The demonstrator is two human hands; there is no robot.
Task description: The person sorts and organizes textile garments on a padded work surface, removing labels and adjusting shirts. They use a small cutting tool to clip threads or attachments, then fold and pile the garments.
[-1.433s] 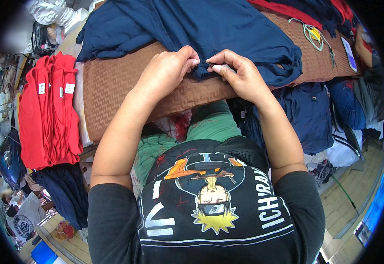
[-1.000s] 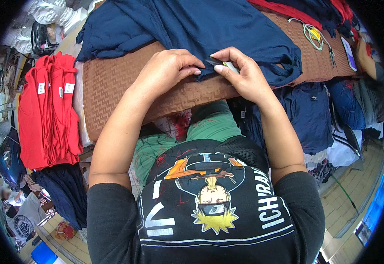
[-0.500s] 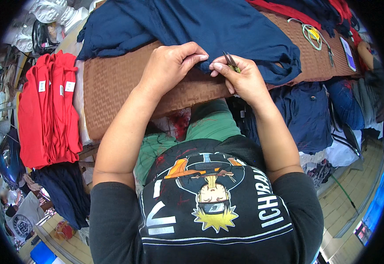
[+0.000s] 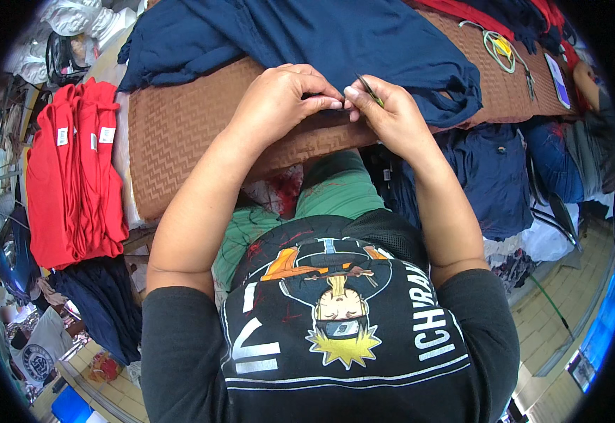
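A dark navy garment (image 4: pixel 335 42) lies spread over a brown textured cloth on the table. At its near edge, my left hand (image 4: pixel 272 102) is closed in a pinch on a bit of the fabric, mostly hidden by the fingers. My right hand (image 4: pixel 399 116) almost meets it, thumb and forefinger pressed together at the same edge. Small dark-bladed thread snips (image 4: pixel 371 92) are tucked in the right hand, blades pointing up and away. Whether the right fingertips also pinch cloth or a thread is too small to tell.
Folded red garments (image 4: pixel 75 183) with white tags hang over the table's left end. To the right on the brown cloth (image 4: pixel 187 134) lie a pale cord (image 4: pixel 496 48) with a yellow piece and a phone (image 4: pixel 558 81). Navy clothes (image 4: pixel 490 176) are piled below right. Another person's arm (image 4: pixel 586 86) shows far right.
My hands have drawn closer together at the garment's edge, the left shifting slightly right. The snips have tipped and now lie closer against the right hand.
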